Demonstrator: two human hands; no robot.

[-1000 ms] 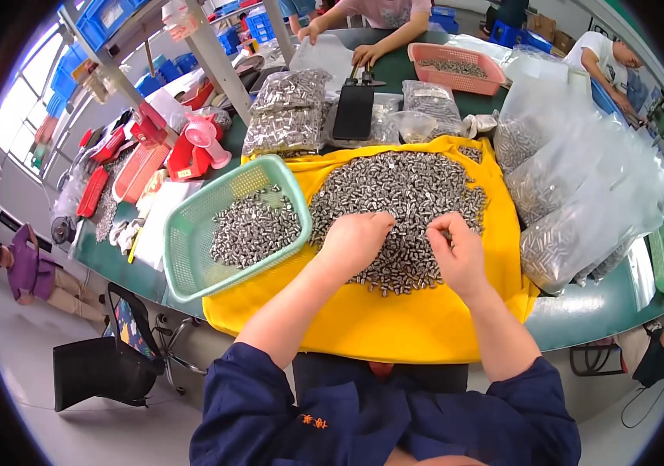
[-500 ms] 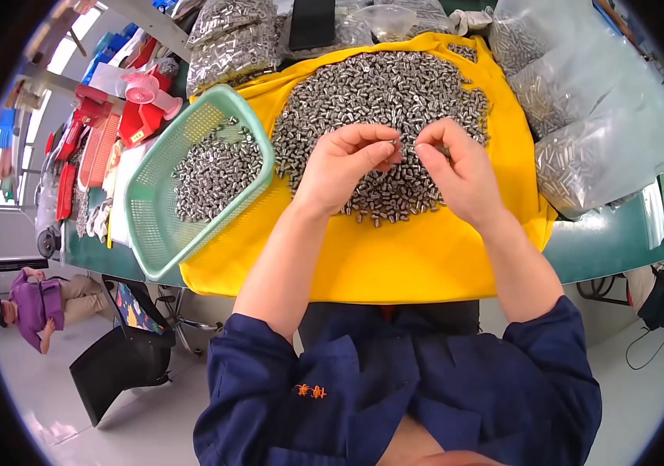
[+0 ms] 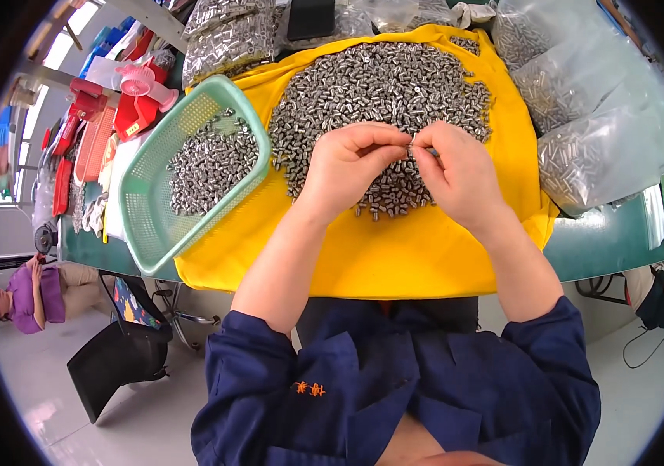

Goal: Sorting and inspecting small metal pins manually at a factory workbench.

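Over a wide pile of small silvery metal cylinders [image 3: 378, 85], my left hand [image 3: 347, 167] and my right hand [image 3: 460, 171] meet fingertip to fingertip. Both are closed in a pinch on a tiny metal part [image 3: 411, 147], mostly covered by the fingers, so its exact shape cannot be seen. The pile rests on a yellow cloth [image 3: 394, 268] under my wrists. Left of my left hand, a pale green mesh basket [image 3: 134, 221] stands tilted in view on the cloth's edge, with many similar metal cylinders inside.
Clear bags of metal parts [image 3: 580, 159] line the right side; more packed bags [image 3: 231, 43] lie at the back left, beside a black phone [image 3: 311, 19]. A pink fan [image 3: 142, 81] and red bins [image 3: 131, 116] stand far left. A black chair [image 3: 122, 357] and another person [image 3: 37, 299] are beyond the table.
My hands have come together: the right fingertips, apart from the left before, now touch at the small part. The view has shifted slightly. The person at the left has raised their arms.
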